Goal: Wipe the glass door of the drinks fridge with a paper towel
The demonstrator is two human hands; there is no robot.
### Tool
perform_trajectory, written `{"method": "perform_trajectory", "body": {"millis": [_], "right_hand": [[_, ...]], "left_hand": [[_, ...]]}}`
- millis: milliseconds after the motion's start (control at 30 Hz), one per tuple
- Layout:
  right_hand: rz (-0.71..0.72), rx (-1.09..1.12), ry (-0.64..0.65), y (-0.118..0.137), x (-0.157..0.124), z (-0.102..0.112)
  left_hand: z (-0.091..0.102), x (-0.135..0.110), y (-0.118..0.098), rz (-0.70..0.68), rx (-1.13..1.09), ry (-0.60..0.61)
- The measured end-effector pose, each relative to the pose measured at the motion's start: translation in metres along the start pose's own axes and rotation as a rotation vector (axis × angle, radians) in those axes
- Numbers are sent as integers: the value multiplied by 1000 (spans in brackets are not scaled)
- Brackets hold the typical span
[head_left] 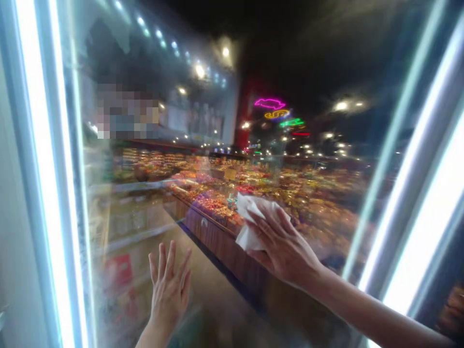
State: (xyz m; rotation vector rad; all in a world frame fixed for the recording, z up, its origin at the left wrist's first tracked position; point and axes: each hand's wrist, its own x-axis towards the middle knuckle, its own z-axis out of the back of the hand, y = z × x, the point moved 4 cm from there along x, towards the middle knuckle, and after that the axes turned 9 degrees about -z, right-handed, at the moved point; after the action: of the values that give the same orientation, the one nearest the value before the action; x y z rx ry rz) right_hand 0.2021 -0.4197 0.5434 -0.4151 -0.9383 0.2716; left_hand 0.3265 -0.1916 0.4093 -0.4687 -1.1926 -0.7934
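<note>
Head view: white cloth [244, 238] under the right hand [281, 239]

The person's right hand lies over the cloth, holding it beneath nearly straight fingers; some of the cloth juts out past the fingertips. Lower down and left of the cloth, the left hand [168, 280] is raised with its fingers spread; whether it touches anything cannot be told. Beyond the cloth stretches a blurred display of goods [213, 198], with neon signs [270, 104] above it. Bright light tubes [422, 227] flank the cloth on both sides, well apart from it

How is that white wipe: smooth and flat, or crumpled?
Crumpled, at least where it shows: the white wipe has creases and uneven edges. The right hand hides the rest.
</note>
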Motion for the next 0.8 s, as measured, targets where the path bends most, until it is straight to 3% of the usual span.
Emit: {"method": "perform_trajectory", "body": {"millis": [67,167,233,367,433,500,633,700,800], "right_hand": [[17,-4,5,-4,15,10],[261,38,90,3,11,5],[331,41,90,-8,18,12],[108,-30,-43,-58,69,61],[41,-33,-92,-65,82,73],[93,15,-62,-53,75,64],[367,104,105,-29,56,35],[350,60,56,-43,76,47],[182,-63,-107,-74,125,84]], "left_hand": [[7,25,7,-74,16,-23],[14,55,10,-150,32,-35],[18,74,8,-207,34,-46],[26,114,-5,-249,10,-75],[29,130,-11,-194,-10,-92],[32,140,-15,-127,-29,-110],[33,143,-14,-74,-33,-95],[33,142,-10,-73,-15,-97],[34,143,-5,-74,9,-109]]}}
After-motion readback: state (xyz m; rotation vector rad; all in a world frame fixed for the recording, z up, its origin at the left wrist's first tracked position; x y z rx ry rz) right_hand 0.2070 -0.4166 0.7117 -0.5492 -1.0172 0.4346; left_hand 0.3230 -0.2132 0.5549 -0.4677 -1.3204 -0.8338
